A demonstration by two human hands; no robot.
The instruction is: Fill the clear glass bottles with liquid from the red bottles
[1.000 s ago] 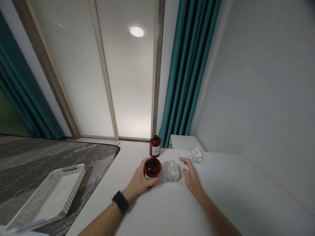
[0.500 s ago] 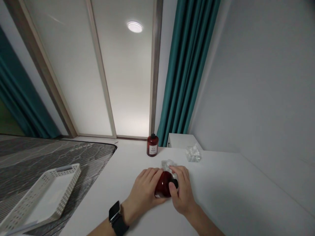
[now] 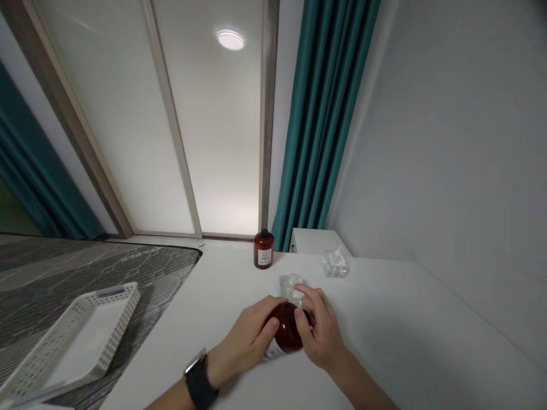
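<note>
Both hands are on a dark red-brown bottle (image 3: pixel 288 327) with a white label, tilted over the white table. My left hand (image 3: pixel 252 333), with a black watch on its wrist, is wrapped round the bottle's body. At the neck, my right hand (image 3: pixel 320 330) has its thumb and fingers closed round the black cap, which they mostly hide. Just beyond them stands a small clear glass bottle (image 3: pixel 290 285), partly covered by the right fingers. A similar upright brown bottle (image 3: pixel 264 250) with a black cap is near the far edge.
Another clear glass bottle (image 3: pixel 335 263) stands at the table's far right. On the left, a white perforated basket (image 3: pixel 72 333) sits on a grey patterned surface (image 3: pixel 162 270), lower than the white table (image 3: pixel 196 319). A white cabinet (image 3: pixel 316 241) and teal curtain (image 3: pixel 329 125) are behind.
The held bottle has turned and tilted, so more of its label shows near the left hand. My left thumb has come over its top side, and the right fingers now cover the cap.
</note>
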